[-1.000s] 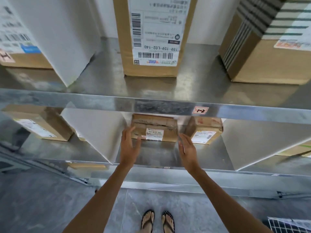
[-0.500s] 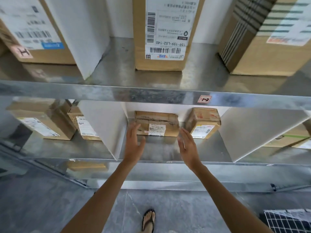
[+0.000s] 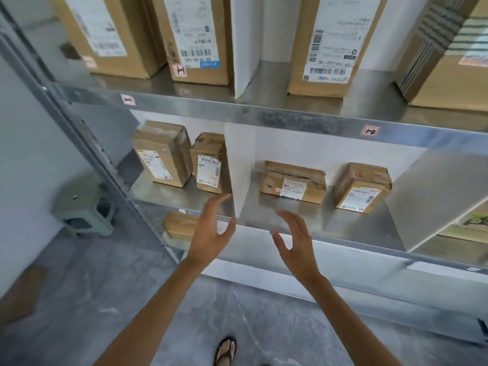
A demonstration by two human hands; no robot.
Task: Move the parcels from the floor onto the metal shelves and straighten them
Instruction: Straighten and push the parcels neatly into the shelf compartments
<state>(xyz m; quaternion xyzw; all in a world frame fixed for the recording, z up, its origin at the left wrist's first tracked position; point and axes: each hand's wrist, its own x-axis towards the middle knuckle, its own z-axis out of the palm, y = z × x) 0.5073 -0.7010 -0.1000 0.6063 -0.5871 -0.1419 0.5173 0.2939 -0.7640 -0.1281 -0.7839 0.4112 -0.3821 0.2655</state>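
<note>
Both hands reach toward the middle metal shelf [image 3: 280, 220] and hold nothing. The left hand [image 3: 208, 233] has straight, spread fingers [image 3: 217, 204] with the thumb apart. Their tips are just beside the lower front corner of the white divider [image 3: 239, 167]; I cannot tell whether they touch it. The right hand [image 3: 295, 243] has loosely bent, parted fingers [image 3: 290, 217] over the shelf's front edge.

Beyond the right fingers, far back on the shelf, lies a flat parcel [image 3: 291, 182] with its label facing out. To its right, apart from it, is a squarish parcel [image 3: 361, 187]. Beyond the left fingers, across the divider, a wide upright parcel [image 3: 163, 154] and a narrow upright parcel [image 3: 210, 162] stand side by side. Just left of the left hand, lower down, sits a low parcel [image 3: 179, 224]. Above the fingers, a tall parcel [image 3: 330, 46] stands on the upper shelf [image 3: 290, 120].
</note>
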